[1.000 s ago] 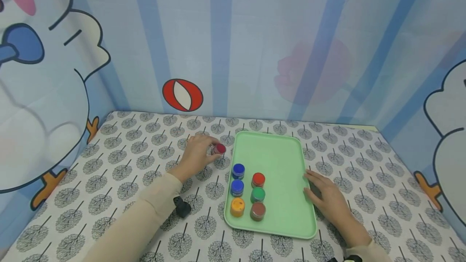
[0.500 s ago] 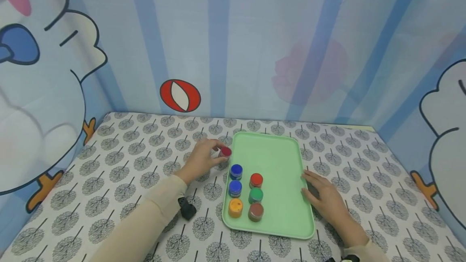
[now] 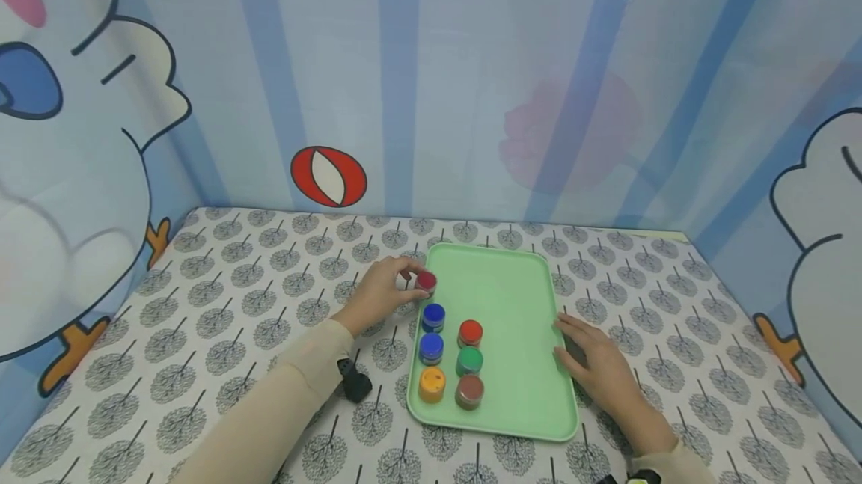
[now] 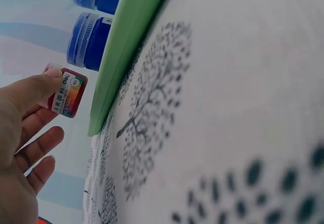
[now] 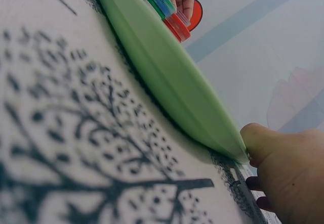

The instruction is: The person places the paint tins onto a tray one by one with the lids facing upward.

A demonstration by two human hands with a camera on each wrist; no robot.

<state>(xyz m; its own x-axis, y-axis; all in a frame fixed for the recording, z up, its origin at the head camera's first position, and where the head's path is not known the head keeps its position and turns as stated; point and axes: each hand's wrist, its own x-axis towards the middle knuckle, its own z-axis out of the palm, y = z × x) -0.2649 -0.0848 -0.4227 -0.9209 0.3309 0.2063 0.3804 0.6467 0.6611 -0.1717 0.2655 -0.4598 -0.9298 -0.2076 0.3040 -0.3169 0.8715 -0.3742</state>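
My left hand [image 3: 381, 291] pinches a small paint jar [image 3: 426, 282] with a dark red lid between thumb and fingertips. The jar is at the left rim of the light green tray [image 3: 515, 334], just behind a blue-lidded jar [image 3: 434, 316]. In the left wrist view the printed label of the held jar [image 4: 70, 95] shows, tilted beside the tray's edge. My right hand [image 3: 598, 361] lies at the tray's right rim, fingers extended, fingertips at the edge. From the right wrist, the thumb [image 5: 258, 139] meets the rim.
Standing in the tray's left half are a second blue jar [image 3: 431, 348], an orange jar [image 3: 432, 384], a red jar [image 3: 470, 333], a green jar [image 3: 469, 360] and a brown jar [image 3: 469, 391]. A tree-patterned cloth [image 3: 269, 304] covers the table. A printed curtain [image 3: 458, 95] hangs behind.
My left hand has carried the dark red paint jar rightward, from the cloth beside the tray to the tray's left rim. My right hand has stayed at the right rim.
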